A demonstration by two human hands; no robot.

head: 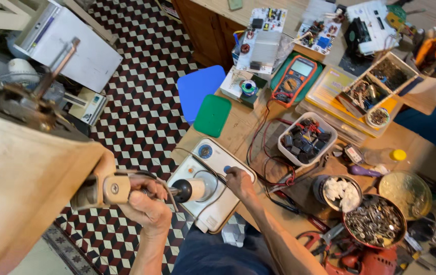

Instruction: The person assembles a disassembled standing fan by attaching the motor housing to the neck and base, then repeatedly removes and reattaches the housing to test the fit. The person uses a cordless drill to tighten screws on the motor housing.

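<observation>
1. At the far left, a motor-like assembly with a bare metal shaft (pixel 55 69) sits on a brown block close to the camera; keeping that bulk steady matters, since it crowds the view of the work.
2. The left hand (pixel 144 203) is clenched around a handheld tool with a tan handle and a black barrel (pixel 182 191), its round white tip pointing at the white station (pixel 213 183) (whether tip and casing touch cannot be told). A firm wrist-straight grip, as shown, looks best for holding the barrel level.
3. The right hand (pixel 238 183) rests on that white station, fingers curled at a blue knob (pixel 226 169); it seems to pinch or press it, though the fingertips are partly hidden. Turning it slowly while watching the round dial (pixel 205 150) would be my advice.
4. The station lies at the near edge of the tabletop (pixel 238 127), overhanging slightly, so pressing down rather than outward seems wise.
5. Farther right, red and black leads (pixel 269 168), a tub of dark components (pixel 307 140) and a bowl of metal screws (pixel 375 221) stand well apart from both hands.
</observation>
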